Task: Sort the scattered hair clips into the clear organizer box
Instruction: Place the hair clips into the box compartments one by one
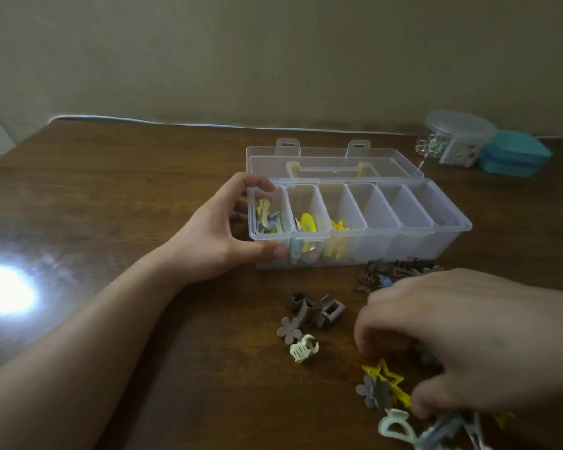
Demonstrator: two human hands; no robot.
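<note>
The clear organizer box [449, 237] stands open on the wooden table, its lid laid back behind it. Its three left compartments hold yellow and blue clips; the others look bare. My left hand [221, 232] grips the box's left end, thumb on the front wall and fingers curled over the far corner. My right hand [462, 339] hovers blurred over the scattered clips at the lower right, fingers curled down; what it holds is hidden. Loose clips include a yellow star clip [385, 373], a grey flower clip [289, 329], a cream claw clip [303, 349] and brown claw clips [309, 311].
More brown clips [400, 271] lie against the box's front. A clear round jar of beads [452, 138] and a teal case [514, 155] stand at the back right. A bright glare [4, 293] falls on the table's left. A wall runs behind the table.
</note>
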